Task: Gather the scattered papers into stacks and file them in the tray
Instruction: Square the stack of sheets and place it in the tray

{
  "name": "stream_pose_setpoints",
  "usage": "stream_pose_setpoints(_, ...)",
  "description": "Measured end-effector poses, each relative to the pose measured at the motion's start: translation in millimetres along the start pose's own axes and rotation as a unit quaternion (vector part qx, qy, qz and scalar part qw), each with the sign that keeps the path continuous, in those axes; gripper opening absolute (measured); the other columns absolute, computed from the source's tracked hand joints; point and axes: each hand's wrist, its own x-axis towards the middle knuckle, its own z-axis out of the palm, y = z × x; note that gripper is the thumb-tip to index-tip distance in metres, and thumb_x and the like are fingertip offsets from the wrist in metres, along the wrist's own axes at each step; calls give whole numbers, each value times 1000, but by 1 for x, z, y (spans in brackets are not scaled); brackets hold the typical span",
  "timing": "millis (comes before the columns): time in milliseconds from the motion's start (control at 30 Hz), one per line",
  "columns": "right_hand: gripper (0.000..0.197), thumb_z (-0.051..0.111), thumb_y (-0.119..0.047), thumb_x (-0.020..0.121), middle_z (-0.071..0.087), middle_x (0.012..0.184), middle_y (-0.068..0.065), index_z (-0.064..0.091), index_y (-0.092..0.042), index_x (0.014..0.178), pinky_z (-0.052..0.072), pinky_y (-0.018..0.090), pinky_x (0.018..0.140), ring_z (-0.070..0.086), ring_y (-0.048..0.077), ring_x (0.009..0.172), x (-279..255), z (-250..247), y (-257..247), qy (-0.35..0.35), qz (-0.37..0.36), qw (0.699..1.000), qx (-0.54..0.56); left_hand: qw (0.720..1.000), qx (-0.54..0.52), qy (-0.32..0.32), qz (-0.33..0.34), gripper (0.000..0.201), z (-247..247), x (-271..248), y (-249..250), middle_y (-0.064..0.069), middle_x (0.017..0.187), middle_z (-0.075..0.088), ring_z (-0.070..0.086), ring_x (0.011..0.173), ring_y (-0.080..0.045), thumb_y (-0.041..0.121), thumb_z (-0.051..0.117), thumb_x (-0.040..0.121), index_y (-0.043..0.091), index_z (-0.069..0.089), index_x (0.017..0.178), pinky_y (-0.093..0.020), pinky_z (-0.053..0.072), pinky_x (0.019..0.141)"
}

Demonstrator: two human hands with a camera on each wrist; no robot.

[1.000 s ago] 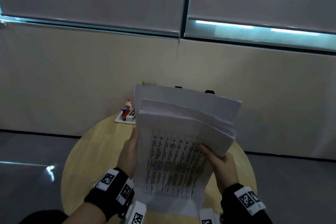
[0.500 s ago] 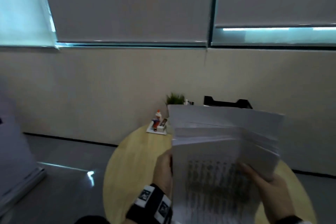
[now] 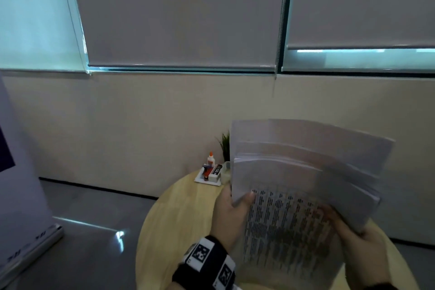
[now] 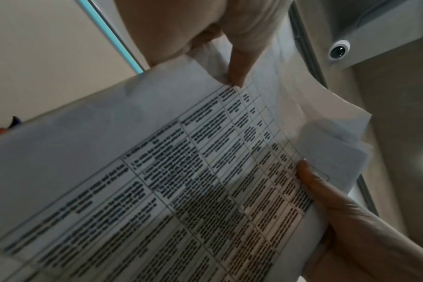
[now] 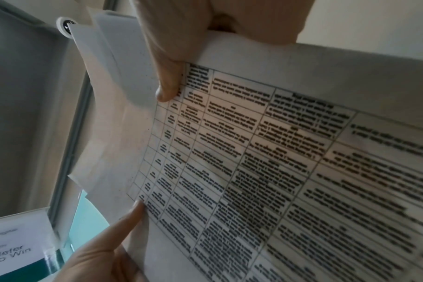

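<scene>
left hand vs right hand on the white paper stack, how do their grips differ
The left hand grips the stack of white printed papers at its left edge, thumb lying on the front sheet near the table's top corner. The right hand holds the right edge lower down, its thumb over the printed rows. The left wrist shows a black band with markers; the right wrist is cut off. Both hold the same stack upright above the round wooden table.

Right hand (image 5: 193,38) grip on paper stack (image 5: 278,162) edge — thumb over printed table.
</scene>
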Motion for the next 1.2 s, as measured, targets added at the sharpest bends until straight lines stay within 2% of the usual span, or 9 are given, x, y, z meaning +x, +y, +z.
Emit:
stream_pose_setpoints(33,62,84,-57,40,64,49,-20,73,-3,68,46,3,53,59,3,73,-15,13,4,2,42,999,-22,1000,4,9,1,30,-1,1,-3,5,106,70,66,97,-5,11,63,88,25,58,115,-18,53,78)
stream_pose_setpoints(100,42,85,-25,59,65,51,-19,72,3,88,48,4,55,61,11,72,-19,16,15,-27,37,999,10,1000,6,9,9,30,-4,1,-11,8,104,69,65,95,-3,12,64,87,29,57,111,-14,51,74)
stream_pose_setpoints(167,34,83,-14,62,70,60,-15,73,0,91,48,2,57,64,6,67,-15,13,24,-38,23,999,-4,999,26,31,-7,30,-6,-1,-19,8,105,68,64,98,-6,18,66,85,32,56,110,-14,50,74)
stream_pose_setpoints(300,8,83,-13,66,75,71,-4,75,-16,67,52,9,62,66,14,78,-16,13,31,-67,30,997,-28,998,35,44,-25,40,-8,0,-30,6,111,66,62,103,-11,22,67,84,23,54,122,-25,52,84)
stream_pose_setpoints(367,11,82,-11,67,75,74,-2,77,-20,64,54,14,63,67,13,78,-17,12,29,-78,27,996,-18,998,30,45,-26,41,-8,3,-32,5,111,66,62,103,-12,20,67,85,21,54,123,-28,52,86)
stream_pose_setpoints(500,16,87,-19,60,75,76,-4,78,-30,64,52,11,60,69,6,73,-19,12,25,-97,10,995,-28,999,21,43,-18,32,-7,6,-34,4,106,67,63,99,-12,19,66,85,25,56,114,-24,51,80)
stream_pose_setpoints(667,24,81,-4,68,75,71,-5,74,-25,59,51,26,66,67,0,65,-21,12,23,-94,23,995,-24,999,29,37,-6,32,-7,8,-36,2,105,68,64,98,-14,21,66,85,20,57,116,-26,51,80)
stream_pose_setpoints(900,23,79,-4,70,75,72,-3,75,-24,61,48,26,67,69,2,67,-24,12,19,-102,28,994,-20,1000,26,16,-7,40,-10,10,-35,4,107,70,66,100,-10,34,67,82,20,58,118,-32,52,88)
stream_pose_setpoints(1200,17,77,-2,73,75,75,-6,74,-18,79,52,15,59,69,1,69,-27,10,31,-102,68,992,-21,998,22,25,-54,20,-8,3,-49,7,95,70,67,88,-1,15,63,88,21,60,107,-10,50,64)
